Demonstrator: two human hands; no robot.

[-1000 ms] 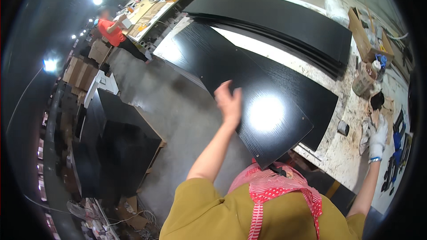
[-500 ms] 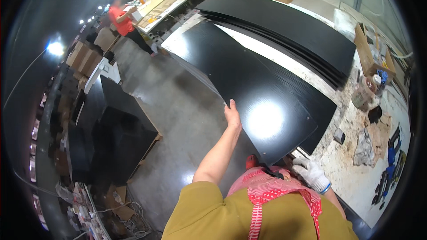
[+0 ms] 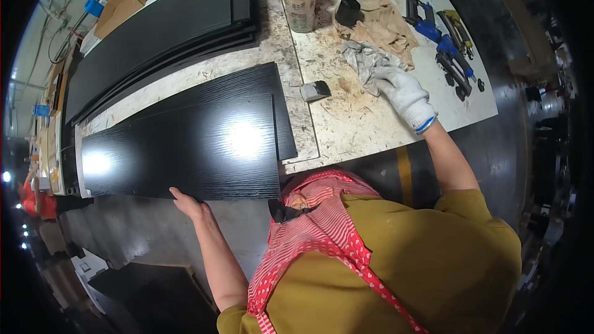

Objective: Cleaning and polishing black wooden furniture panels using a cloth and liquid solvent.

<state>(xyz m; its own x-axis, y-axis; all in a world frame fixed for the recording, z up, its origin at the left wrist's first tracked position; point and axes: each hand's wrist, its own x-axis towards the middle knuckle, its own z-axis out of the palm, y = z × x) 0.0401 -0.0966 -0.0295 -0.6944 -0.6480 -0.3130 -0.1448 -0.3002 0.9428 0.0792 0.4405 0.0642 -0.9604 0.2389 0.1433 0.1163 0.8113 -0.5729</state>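
My bare left hand (image 3: 189, 205) grips the near edge of a glossy black panel (image 3: 179, 148), its thumb over the edge and its fingers hidden beneath. This panel lies over a second black panel (image 3: 266, 80), and its near edge juts past the worktable. On the right, my right hand (image 3: 405, 96), in a white knit glove, is at a crumpled grey rag (image 3: 365, 60); its fingers look closed on the rag's near end. A brown stained cloth (image 3: 396, 31) spreads just beyond the rag. Between the panels and the glove sits a small grey-and-black block (image 3: 316, 91).
A stack of black panels (image 3: 161, 31) fills the far left of the stained white worktable (image 3: 352, 124). Behind the cloth stand a plastic bottle (image 3: 299, 3) and a black cup (image 3: 348, 11). Several nail guns (image 3: 427, 21) lie at the right. Another person (image 3: 40, 201) is at far left.
My view has swung to the right. My gloved right hand has moved from the table's near edge to the grey rag. My left hand still holds the panel's edge.
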